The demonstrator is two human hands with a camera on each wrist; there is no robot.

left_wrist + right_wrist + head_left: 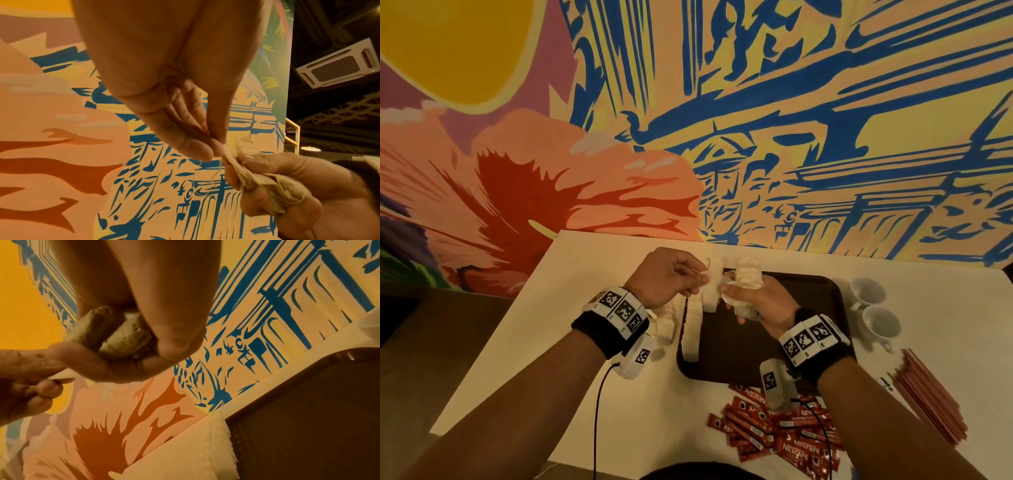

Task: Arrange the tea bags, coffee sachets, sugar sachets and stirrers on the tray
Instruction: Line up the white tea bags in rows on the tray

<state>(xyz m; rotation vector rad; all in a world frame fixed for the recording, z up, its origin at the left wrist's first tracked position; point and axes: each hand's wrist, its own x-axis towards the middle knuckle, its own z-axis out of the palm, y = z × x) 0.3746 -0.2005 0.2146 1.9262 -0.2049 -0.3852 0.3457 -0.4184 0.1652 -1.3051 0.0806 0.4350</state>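
Tea bags [748, 274] bunched in right hand [763, 301], left hand [667, 277] pinching one

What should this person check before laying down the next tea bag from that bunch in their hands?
1. Right hand holds the bunch of tea bags firmly: ok.
2. Left hand has pinched only one bag: cannot tell; strings look tangled.
3. Bare space on the tray: ok.
4. Row of tea bags already at the tray's left edge lies straight: ok, roughly.
5. Coffee sachets, stirrers and cups are off the tray, clear of the hands: ok.
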